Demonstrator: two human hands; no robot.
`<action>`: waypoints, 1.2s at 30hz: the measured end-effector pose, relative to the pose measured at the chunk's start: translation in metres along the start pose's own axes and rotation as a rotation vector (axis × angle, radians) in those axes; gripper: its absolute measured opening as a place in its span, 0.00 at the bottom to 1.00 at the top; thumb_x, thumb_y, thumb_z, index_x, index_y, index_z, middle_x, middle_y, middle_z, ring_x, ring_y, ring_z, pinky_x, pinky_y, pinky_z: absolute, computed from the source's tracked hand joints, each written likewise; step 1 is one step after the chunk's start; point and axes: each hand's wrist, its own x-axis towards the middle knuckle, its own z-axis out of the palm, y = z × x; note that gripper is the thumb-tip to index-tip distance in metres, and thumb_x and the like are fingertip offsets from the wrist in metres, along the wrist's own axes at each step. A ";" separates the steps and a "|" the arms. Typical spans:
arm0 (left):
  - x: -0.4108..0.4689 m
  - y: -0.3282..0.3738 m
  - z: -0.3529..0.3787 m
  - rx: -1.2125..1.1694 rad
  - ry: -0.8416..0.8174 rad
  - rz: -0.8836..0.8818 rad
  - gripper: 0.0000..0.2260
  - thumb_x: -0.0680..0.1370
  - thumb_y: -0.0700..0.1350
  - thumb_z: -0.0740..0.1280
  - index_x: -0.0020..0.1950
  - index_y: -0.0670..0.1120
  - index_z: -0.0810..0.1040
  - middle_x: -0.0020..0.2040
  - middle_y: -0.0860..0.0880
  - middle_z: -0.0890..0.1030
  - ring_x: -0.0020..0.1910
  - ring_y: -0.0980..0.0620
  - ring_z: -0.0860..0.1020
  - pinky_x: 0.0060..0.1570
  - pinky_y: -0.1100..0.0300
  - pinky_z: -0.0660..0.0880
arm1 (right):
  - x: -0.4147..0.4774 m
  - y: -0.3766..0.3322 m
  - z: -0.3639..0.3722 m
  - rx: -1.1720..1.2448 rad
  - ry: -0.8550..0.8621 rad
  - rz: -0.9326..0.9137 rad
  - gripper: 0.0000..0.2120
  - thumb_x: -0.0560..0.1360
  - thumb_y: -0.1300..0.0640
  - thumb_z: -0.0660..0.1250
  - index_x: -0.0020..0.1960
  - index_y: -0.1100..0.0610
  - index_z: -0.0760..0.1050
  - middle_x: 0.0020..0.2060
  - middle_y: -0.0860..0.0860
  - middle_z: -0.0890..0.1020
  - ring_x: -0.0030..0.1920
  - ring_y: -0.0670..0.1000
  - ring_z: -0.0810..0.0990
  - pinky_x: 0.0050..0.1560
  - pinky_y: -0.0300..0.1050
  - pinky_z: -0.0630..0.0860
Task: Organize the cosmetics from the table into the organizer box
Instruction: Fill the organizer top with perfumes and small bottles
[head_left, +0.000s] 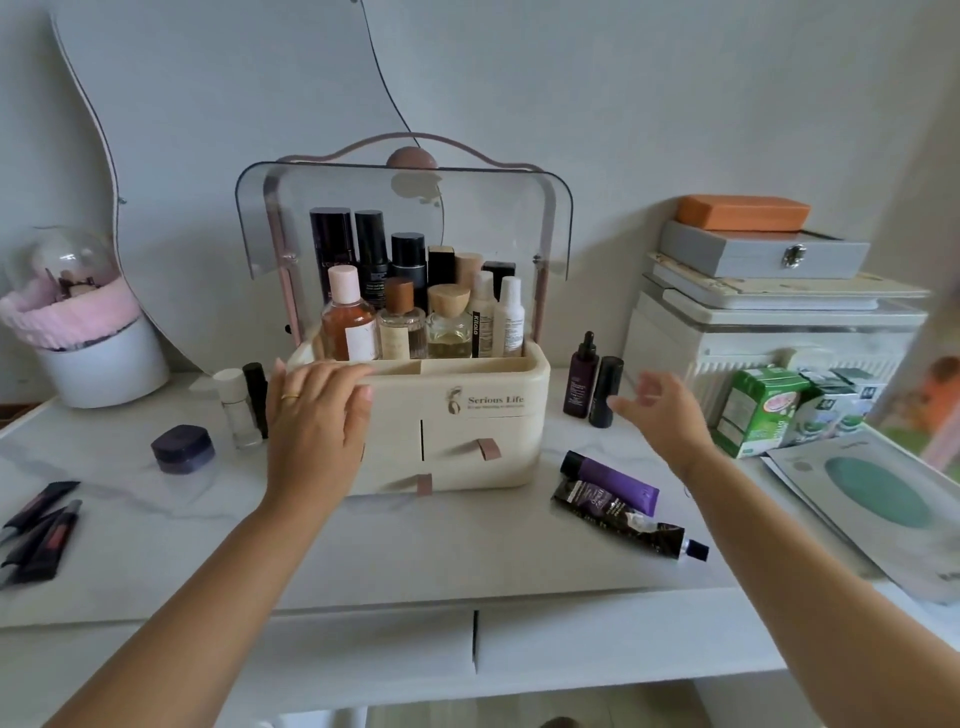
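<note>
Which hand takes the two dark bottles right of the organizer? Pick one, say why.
Right. The right hand hovers open just beside the dark bottles; the left hand rests on the organizer, on its far side.

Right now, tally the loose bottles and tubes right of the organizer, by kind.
Bottles: 2 (dropper bottle, black bottle)
Tubes: 2 (purple tube, black tube)
Total: 4

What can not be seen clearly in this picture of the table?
Head view:
- Drawers of the organizer box: shut, contents hidden.
- Back-row bottles: labels covered by front bottles.
- Box's left front: covered by the left hand.
- Tubes at the left edge: cut off.
- Label print: too small.
</note>
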 end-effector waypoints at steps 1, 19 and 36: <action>0.000 0.000 0.000 0.012 -0.006 -0.001 0.16 0.80 0.49 0.53 0.57 0.46 0.78 0.54 0.47 0.80 0.58 0.44 0.72 0.72 0.45 0.52 | 0.011 0.001 0.006 0.009 -0.003 0.017 0.30 0.71 0.51 0.73 0.68 0.60 0.67 0.58 0.53 0.77 0.57 0.52 0.77 0.61 0.50 0.73; -0.002 0.003 0.007 0.058 0.031 -0.019 0.14 0.81 0.48 0.51 0.53 0.46 0.75 0.51 0.47 0.78 0.55 0.44 0.72 0.72 0.43 0.52 | -0.062 -0.073 -0.005 0.210 0.208 -0.432 0.11 0.71 0.51 0.70 0.51 0.52 0.77 0.44 0.42 0.84 0.44 0.38 0.82 0.45 0.29 0.77; -0.003 -0.001 0.004 0.074 0.002 0.013 0.14 0.80 0.49 0.52 0.55 0.47 0.74 0.51 0.49 0.78 0.56 0.44 0.72 0.72 0.45 0.52 | -0.032 -0.117 0.050 -0.047 0.042 -0.313 0.14 0.72 0.48 0.69 0.53 0.55 0.79 0.52 0.51 0.75 0.57 0.52 0.69 0.60 0.46 0.68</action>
